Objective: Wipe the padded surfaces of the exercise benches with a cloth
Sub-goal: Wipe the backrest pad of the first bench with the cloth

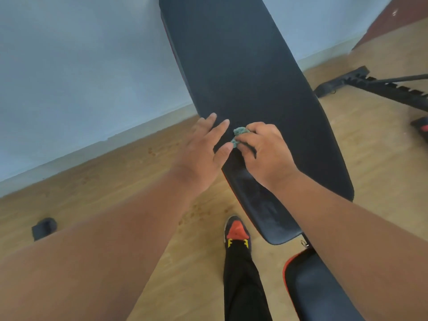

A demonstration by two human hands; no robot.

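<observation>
Right hand bunches our teal cloth on the backrest pad while our left hand lies open beside it — smears below, seat pad seemingly still unwiped.

Bench pad bears cloth, both hands.

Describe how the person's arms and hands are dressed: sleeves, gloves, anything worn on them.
Both forearms are bare up to the frame edge, with no sleeve in view. The left hand and right hand wear no gloves; no rings, watch or wristbands are visible.
</observation>
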